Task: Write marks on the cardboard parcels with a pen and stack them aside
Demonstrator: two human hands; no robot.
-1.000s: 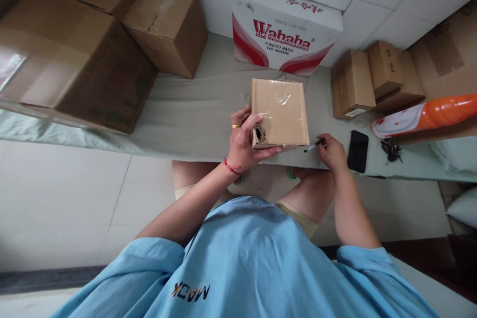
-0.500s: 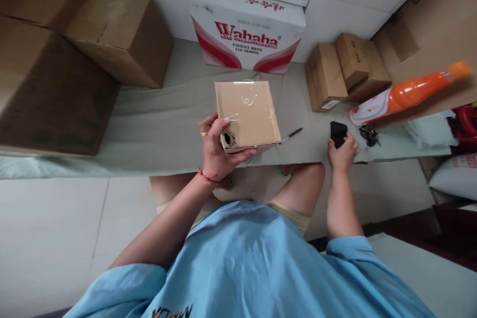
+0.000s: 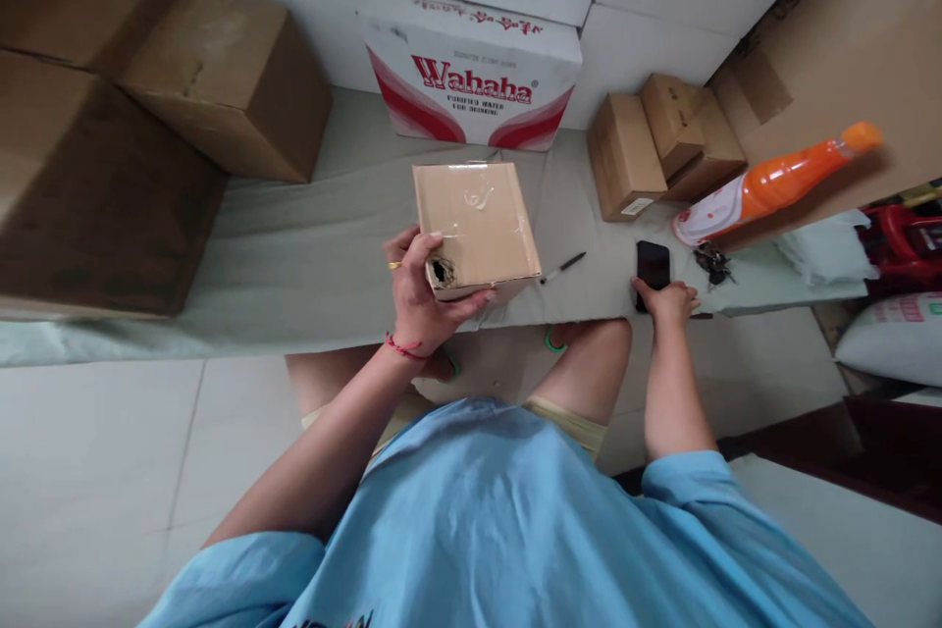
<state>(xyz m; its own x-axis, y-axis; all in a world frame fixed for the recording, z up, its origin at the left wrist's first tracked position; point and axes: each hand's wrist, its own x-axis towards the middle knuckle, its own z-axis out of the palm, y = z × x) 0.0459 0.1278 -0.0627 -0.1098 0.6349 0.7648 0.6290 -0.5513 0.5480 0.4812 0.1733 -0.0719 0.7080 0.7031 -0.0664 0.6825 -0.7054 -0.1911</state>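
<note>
My left hand grips the near left corner of a small cardboard box, thumb and fingers around it, beside a ragged dark hole. Clear tape shows on the box's top. On the right, my right hand is at the near edge of a black phone that lies flat on the green cloth, its fingers spread apart. A black pen lies on the cloth between the box and the phone. Keys lie just right of the phone.
A white and red Wahaba carton stands against the wall. Large brown boxes are at the left, smaller ones at the back right. An orange bottle and white plastic bags are at the right.
The phone, tilted under my right hand before, now lies flat with more of its screen showing. My right hand's fingers have spread. The whole view has shifted slightly.
</note>
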